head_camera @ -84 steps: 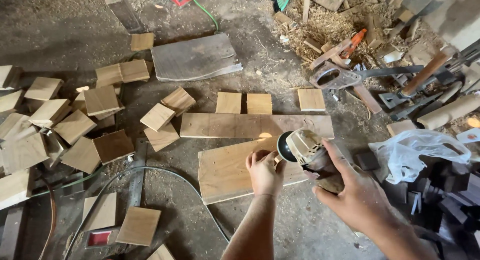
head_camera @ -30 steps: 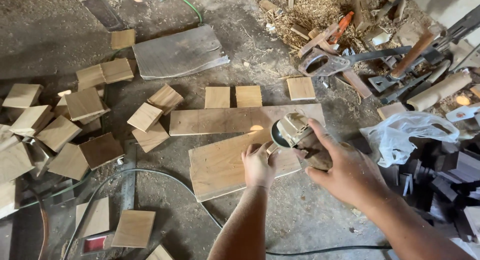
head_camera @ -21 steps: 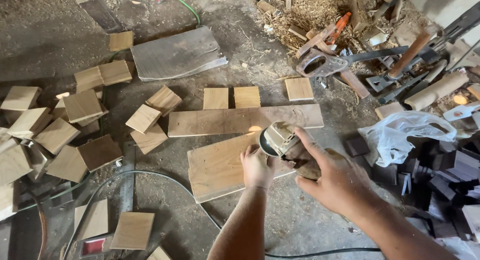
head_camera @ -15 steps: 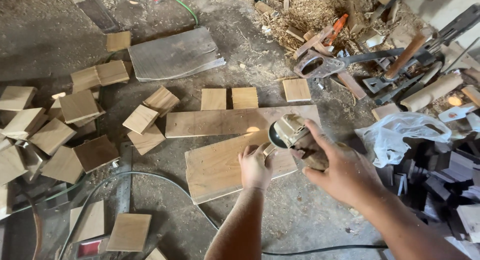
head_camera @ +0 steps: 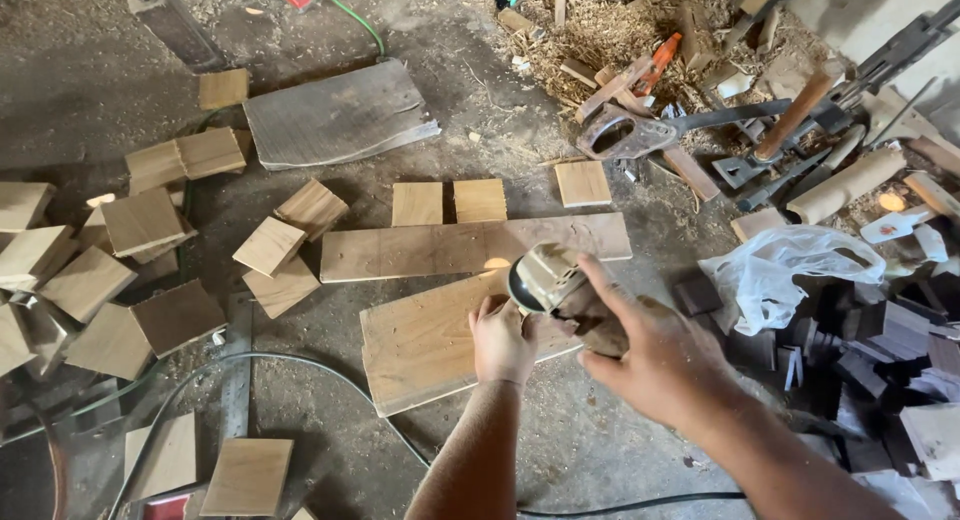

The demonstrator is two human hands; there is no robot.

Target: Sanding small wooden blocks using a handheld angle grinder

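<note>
I am crouched in a rough woodworking shop, its dusty concrete floor [head_camera: 120, 110] strewn with cut wooden squares [head_camera: 145, 220], planks [head_camera: 470, 248], wood shavings [head_camera: 600, 30], a handsaw [head_camera: 640, 135] and hammers [head_camera: 790, 130].
</note>
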